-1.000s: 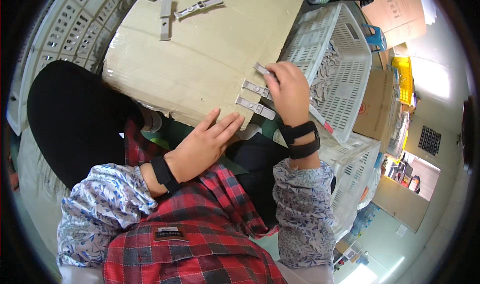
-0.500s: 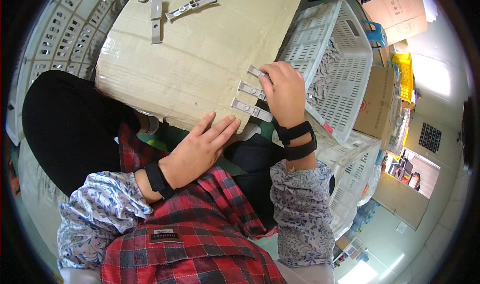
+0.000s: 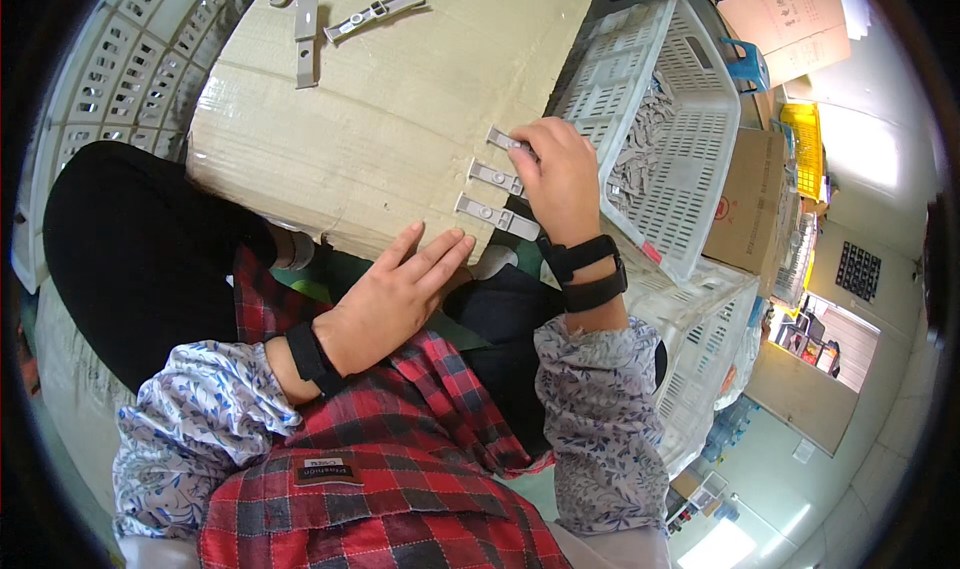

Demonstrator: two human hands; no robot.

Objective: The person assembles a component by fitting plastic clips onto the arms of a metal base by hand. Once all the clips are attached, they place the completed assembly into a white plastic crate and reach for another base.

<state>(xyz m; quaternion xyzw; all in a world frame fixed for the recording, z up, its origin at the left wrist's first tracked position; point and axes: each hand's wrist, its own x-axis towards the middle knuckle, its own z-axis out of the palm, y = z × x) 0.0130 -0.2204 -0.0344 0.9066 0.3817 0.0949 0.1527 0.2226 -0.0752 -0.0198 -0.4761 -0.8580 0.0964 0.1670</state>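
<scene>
My right hand [image 3: 562, 177] pinches the farthest of three small grey plastic strap-like pieces, the far piece [image 3: 502, 139], by the right edge of a cardboard-topped surface [image 3: 380, 119]. Nearer me in the same row lie a middle piece [image 3: 488, 176] and a near piece [image 3: 483, 212], their right ends reaching past the edge. The right fingers partly hide the far piece. My left hand [image 3: 385, 307] holds nothing; its fingers are stretched out, with the tips resting at the front edge of the cardboard, close to the near piece.
More grey pieces, one a long jointed strap [image 3: 375, 16], lie at the far left of the cardboard. A white plastic crate [image 3: 690, 159] with many small grey parts [image 3: 640, 149] stands to the right. Another perforated crate [image 3: 150, 59] borders the left side. Cardboard boxes [image 3: 745, 199] stand beyond.
The view has shifted slightly. My right hand keeps its pinch on the far piece, its fingers a little changed. The left hand and the row of pieces stay in place.
</scene>
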